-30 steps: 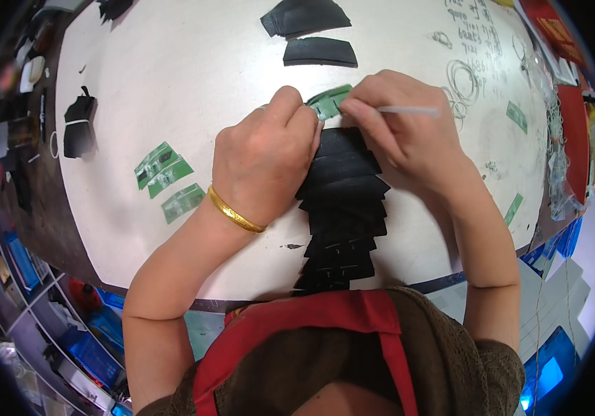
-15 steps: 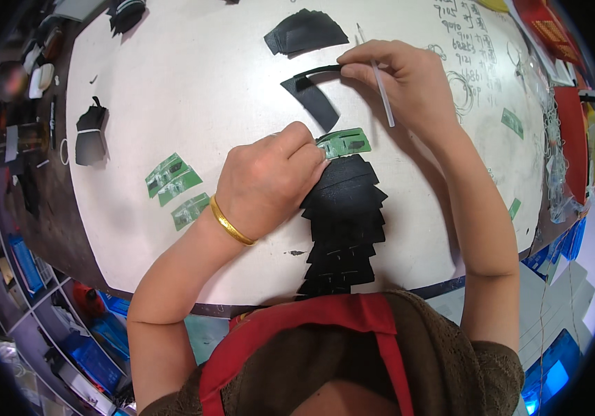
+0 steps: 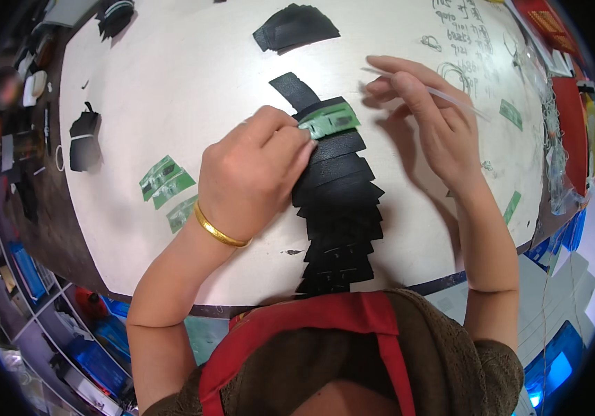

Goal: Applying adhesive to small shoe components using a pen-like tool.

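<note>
My left hand (image 3: 249, 173) is closed, its thumb and fingertips pinching the left end of a green slotted plastic template (image 3: 335, 120). The template lies across the top of a row of overlapping black leather-like pieces (image 3: 339, 208) that runs down towards me. Above it, another black piece (image 3: 290, 90) sticks out at an angle. Off the table to the right, my right hand (image 3: 432, 121) holds a slim whitish pen (image 3: 455, 100) across its fingers, the thin tip pointing left. The fingers around the pen are loosely curled.
A fanned pile of black pieces (image 3: 296, 29) lies at the far middle. Banded black bundles (image 3: 86, 142) sit at the left, near more green templates (image 3: 165, 179). Another green template (image 3: 511, 114) and tangled thread (image 3: 554, 159) are at the right.
My right hand has let go of a black strip and drawn back to the right, the pen now lying flatter. The template has shifted up and left onto a black piece atop the row.
</note>
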`<state>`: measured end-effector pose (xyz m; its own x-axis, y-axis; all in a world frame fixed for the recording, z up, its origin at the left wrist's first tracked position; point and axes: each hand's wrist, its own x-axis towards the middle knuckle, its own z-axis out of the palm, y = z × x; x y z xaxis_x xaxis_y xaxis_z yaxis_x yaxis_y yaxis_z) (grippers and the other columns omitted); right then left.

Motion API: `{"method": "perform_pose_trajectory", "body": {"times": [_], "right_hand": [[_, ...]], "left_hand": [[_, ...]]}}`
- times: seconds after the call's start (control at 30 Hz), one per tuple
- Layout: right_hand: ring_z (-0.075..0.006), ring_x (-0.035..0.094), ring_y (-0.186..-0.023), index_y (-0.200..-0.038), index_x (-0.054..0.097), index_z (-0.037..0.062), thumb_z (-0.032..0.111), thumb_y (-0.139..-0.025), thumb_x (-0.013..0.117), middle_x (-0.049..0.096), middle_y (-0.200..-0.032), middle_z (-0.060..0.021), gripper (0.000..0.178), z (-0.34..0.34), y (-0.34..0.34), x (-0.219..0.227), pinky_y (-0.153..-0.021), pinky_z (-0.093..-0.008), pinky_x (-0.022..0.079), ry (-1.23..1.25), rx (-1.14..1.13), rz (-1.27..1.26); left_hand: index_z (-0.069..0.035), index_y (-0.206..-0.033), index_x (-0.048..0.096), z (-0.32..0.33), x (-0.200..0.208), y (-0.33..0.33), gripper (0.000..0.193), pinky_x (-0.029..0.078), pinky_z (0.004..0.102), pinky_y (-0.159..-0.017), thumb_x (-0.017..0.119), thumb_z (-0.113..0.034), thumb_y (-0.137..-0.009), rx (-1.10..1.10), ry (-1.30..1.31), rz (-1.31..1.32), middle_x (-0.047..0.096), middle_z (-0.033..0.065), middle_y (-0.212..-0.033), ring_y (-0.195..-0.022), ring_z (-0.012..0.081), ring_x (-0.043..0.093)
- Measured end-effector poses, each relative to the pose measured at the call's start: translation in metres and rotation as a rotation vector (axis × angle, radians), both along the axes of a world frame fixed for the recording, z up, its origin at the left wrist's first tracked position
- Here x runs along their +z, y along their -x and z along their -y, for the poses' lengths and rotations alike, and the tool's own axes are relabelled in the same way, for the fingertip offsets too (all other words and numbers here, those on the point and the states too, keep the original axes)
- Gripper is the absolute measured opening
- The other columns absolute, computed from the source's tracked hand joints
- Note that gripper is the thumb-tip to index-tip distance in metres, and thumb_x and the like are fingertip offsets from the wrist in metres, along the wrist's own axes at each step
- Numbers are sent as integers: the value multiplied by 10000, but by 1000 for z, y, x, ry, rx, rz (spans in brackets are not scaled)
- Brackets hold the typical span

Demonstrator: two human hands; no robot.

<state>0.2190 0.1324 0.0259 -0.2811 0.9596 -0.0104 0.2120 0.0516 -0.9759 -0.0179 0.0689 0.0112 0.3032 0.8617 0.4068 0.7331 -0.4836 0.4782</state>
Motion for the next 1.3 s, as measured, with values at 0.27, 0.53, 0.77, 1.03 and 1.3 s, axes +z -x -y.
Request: {"method": "perform_pose_trajectory", "body": {"times": [0.27, 0.53, 0.77, 1.03, 1.3], "right_hand": [[-107, 729, -952, -1255, 720, 22, 346, -1102, 607, 758, -1084, -76, 376, 8, 14, -5, -732, -222, 569, 261, -106, -177], [-96, 728, -964, -1220, 719, 10, 362, -1103, 602, 758, -1093, -74, 389, 7, 16, -6, -738, -216, 575, 238, -98, -157], [-195, 741, -865, -1137, 753, 37, 289, -1083, 597, 763, -1051, -59, 301, 2, 16, -7, -733, -304, 568, -268, 82, 205], [-200, 703, -736, -987, 721, -34, 204, -1069, 619, 706, -843, -101, 272, -9, 35, -6, -693, -318, 546, -493, 245, 498], [-290, 655, -630, -883, 726, 74, 280, -1010, 699, 672, -716, -86, 243, -7, 35, -8, -576, -386, 491, -650, 82, 359]], "left_hand": [[-19, -918, 745, -9, -7, -1, 171, 543, 306, -578, 853, 22, -792, 33, -15, -32, 702, 70, -914, -655, 182, 680], [-20, -923, 745, -13, -12, 2, 182, 546, 303, -577, 859, 21, -787, 12, -33, -27, 704, 75, -913, -662, 188, 686], [-66, -846, 684, -14, -16, -3, 124, 536, 345, -566, 807, -63, -835, 8, -74, -9, 644, 46, -842, -666, 226, 661], [-51, -864, 703, -12, -17, 2, 136, 544, 343, -570, 831, -49, -819, 29, -21, -4, 663, 56, -882, -658, 234, 677], [-44, -865, 708, -13, -13, 1, 130, 563, 336, -598, 832, -43, -827, 25, 7, -36, 679, 63, -891, -671, 224, 698]]}}
